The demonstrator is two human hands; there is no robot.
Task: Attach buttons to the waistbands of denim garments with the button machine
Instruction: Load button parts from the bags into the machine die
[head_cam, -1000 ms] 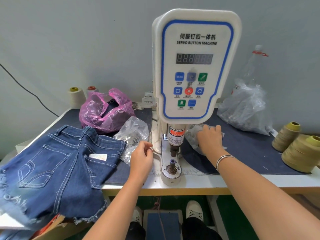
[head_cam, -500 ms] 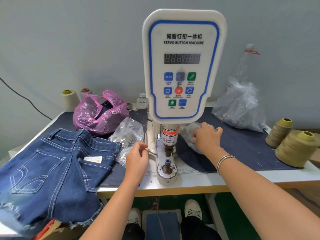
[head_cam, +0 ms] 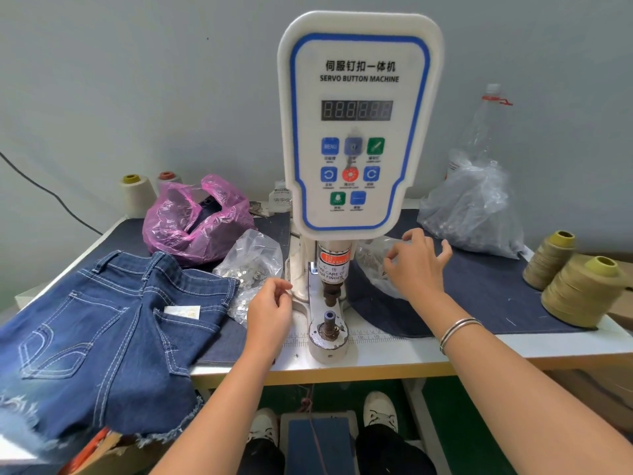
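Denim shorts, dark blue with white stitching [head_cam: 113,323], lie left of white servo button machine [head_cam: 356,132], unloaded; left hand [head_cam: 269,311] pinches something small, right hand [head_cam: 416,265] fingers spread over clear bag [head_cam: 373,262]; next: seat parts on die.

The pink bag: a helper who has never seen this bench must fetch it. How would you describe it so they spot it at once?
Start at the white servo button machine in the middle of the table. Look to its left, toward the wall: the pink bag sits behind the denim shorts. The other plastic bags here are clear; it alone is translucent pink, with something dark inside.
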